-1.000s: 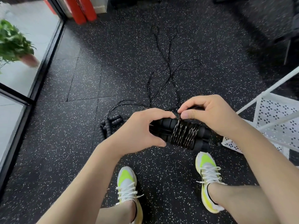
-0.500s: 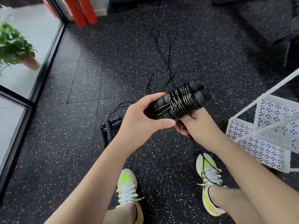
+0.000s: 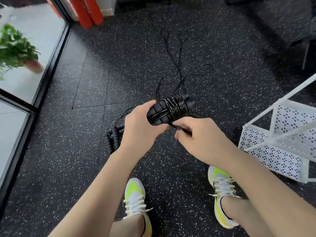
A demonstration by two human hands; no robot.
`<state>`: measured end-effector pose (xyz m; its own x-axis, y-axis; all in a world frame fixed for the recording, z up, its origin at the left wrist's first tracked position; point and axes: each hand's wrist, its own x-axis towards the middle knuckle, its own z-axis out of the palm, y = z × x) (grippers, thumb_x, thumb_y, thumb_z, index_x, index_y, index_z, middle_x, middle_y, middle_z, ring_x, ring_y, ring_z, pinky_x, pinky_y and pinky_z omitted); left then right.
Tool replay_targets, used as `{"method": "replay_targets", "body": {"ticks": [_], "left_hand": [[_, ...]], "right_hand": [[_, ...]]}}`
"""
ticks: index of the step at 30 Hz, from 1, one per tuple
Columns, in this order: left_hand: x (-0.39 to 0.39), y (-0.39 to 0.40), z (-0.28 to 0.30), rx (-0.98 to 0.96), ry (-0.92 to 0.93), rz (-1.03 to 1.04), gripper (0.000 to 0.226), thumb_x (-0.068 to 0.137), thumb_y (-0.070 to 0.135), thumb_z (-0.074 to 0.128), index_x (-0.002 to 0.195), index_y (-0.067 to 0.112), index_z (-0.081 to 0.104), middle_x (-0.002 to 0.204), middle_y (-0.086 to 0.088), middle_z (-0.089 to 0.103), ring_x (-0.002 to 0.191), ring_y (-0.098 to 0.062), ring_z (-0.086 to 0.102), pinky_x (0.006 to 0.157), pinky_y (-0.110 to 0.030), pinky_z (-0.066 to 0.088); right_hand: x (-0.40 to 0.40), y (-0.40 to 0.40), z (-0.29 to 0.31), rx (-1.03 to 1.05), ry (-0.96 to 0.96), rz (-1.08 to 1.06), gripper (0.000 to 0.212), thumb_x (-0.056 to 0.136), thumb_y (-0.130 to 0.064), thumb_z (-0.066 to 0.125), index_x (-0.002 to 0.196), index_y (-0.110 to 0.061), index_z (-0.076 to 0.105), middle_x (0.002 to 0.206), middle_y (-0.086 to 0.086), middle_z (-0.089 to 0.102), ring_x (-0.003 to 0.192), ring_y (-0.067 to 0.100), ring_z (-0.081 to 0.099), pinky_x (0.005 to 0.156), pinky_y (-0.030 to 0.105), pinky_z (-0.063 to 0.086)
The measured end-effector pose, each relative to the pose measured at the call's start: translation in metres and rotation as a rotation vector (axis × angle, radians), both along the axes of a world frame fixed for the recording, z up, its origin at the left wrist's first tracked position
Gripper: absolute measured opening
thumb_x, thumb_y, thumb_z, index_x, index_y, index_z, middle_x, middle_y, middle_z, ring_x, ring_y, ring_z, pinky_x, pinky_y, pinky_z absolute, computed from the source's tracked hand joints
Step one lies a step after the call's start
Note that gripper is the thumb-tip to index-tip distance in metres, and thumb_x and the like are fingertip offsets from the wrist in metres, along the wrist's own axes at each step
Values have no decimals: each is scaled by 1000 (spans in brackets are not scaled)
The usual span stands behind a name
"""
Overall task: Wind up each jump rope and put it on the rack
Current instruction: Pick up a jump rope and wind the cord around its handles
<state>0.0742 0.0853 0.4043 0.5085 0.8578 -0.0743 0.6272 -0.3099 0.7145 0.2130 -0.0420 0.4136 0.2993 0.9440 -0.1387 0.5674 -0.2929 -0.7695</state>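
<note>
jump rope (image 3: 171, 108): held above the floor, in front of the person, between both hands. two black ribbed foam handles lie side by side; thin glossy black cord is coiled tightly around their middle. no brand, label or writing is readable on it. left hand (image 3: 140, 129): fingers curled around the near ends of the handles, covering those ends. right hand (image 3: 203, 139): just below the coils, thumb and fingers pinching the loose cord end; the fingertips are hidden behind the hand. the far handle caps are blurred.

loose ropes (image 3: 179, 65): thin black cord lying in long loops on the floor beyond the hands. spare handles (image 3: 113, 137): ribbed black, on the floor left of the left hand, partly hidden by it.

rack (image 3: 280, 142): white perforated metal with slanted tubes, at right, cut off by the frame edge. floor (image 3: 68, 151): black speckled rubber tiles. shoes (image 3: 135, 194): white and neon yellow with white laces. plant (image 3: 15, 48): green, blurred, behind glass at left.
</note>
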Motion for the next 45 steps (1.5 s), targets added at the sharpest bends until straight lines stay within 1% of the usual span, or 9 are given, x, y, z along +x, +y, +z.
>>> {"method": "replay_targets", "body": {"ticks": [8, 12, 18, 25, 33, 36, 39, 41, 45], "left_hand": [[-5, -1, -5, 88, 96, -284, 70, 70, 23, 92, 133, 33, 63, 123, 17, 61, 107, 0, 52, 94, -13, 36], [-6, -3, -4, 61, 98, -408, 72, 66, 16, 92, 129, 37, 63, 118, 23, 60, 106, 3, 52, 92, -2, 32], [-9, -3, 3, 10, 75, -489, 71, 64, 14, 90, 125, 39, 65, 117, 23, 63, 111, 1, 56, 101, -21, 43], [-13, -4, 12, -123, 116, -532, 75, 64, 16, 92, 127, 46, 64, 117, 24, 64, 110, 7, 56, 97, -13, 42], [-18, -3, 25, -321, 27, -583, 74, 63, 9, 94, 124, 41, 67, 120, 23, 67, 114, 1, 62, 102, -24, 47], [-19, -2, 31, -455, -133, -554, 75, 62, -1, 93, 122, 37, 70, 122, 10, 71, 116, -16, 67, 106, -46, 51], [-16, -1, 31, -571, -313, -488, 76, 60, -11, 90, 122, 29, 71, 123, -1, 72, 116, -24, 68, 102, -47, 54], [-12, -2, 26, -630, -424, -430, 76, 59, -12, 87, 125, 22, 70, 126, -6, 71, 120, -26, 66, 103, -45, 53], [-1, -9, 20, -681, -591, -306, 77, 62, -11, 85, 132, 8, 62, 131, -11, 69, 122, -29, 65, 105, -44, 52]], "right_hand": [[17, -2, 13, 31, -402, 49, 14, 93, -41, 68, 106, -39, 66, 97, -18, 72, 92, 9, 63, 74, 29, 44], [33, -2, 7, 94, -345, 69, 11, 84, -43, 75, 93, -40, 70, 79, -21, 56, 90, 11, 46, 81, 33, 37], [44, 1, 3, 207, -326, 149, 13, 80, -44, 77, 90, -35, 76, 81, -23, 66, 97, 11, 51, 99, 32, 27], [46, 1, -1, 192, -241, 153, 10, 80, -40, 79, 88, -35, 76, 86, -20, 70, 106, 5, 47, 108, 31, 22], [48, -1, 12, 39, 182, 80, 9, 82, -28, 80, 88, -34, 78, 85, -11, 74, 84, 13, 69, 83, 35, 53], [47, 2, 18, 84, 393, 43, 7, 87, -17, 74, 92, -20, 78, 81, -5, 76, 73, 6, 69, 72, 20, 52], [43, 1, 16, 154, 606, -24, 7, 83, -20, 74, 88, -23, 77, 81, -11, 75, 74, -2, 67, 72, 18, 53], [39, -5, 9, 107, 589, -100, 21, 77, -16, 74, 90, -32, 72, 78, -15, 69, 69, -14, 63, 81, 19, 54], [22, 5, 6, 44, 374, -223, 29, 102, 4, 45, 80, -15, 51, 63, -9, 48, 56, -3, 48, 55, 3, 39]]}}
